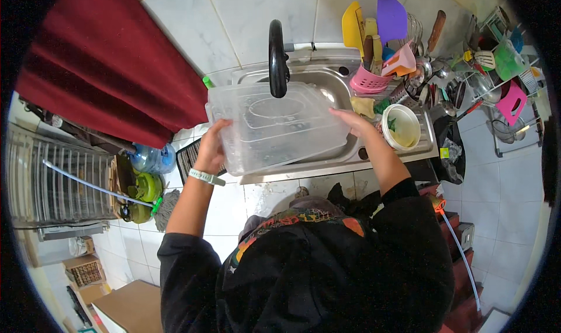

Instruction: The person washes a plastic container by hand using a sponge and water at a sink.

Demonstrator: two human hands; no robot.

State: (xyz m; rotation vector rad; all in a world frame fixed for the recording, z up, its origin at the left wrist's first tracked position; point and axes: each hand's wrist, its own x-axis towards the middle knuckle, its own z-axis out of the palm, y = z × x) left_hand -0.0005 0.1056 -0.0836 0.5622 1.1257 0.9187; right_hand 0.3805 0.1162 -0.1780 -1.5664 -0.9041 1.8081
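A large clear plastic box, with an oval mark on its flat face and water drops on it, is held over the steel sink. My left hand grips its left side, a pale green band round the wrist. At the opposite side, my right hand grips the upper right edge, thumb on top. Fingers of both hands are partly hidden behind the box. Above it hangs the curved black faucet; its spout end overlaps the box's far edge, and I cannot make out running water.
Right of the sink stand a white tub, a yellow sponge-like piece and a pink basket of utensils. Beyond them is a crowded dish rack. A dark red curtain hangs at left, near a green gas cylinder and a mop.
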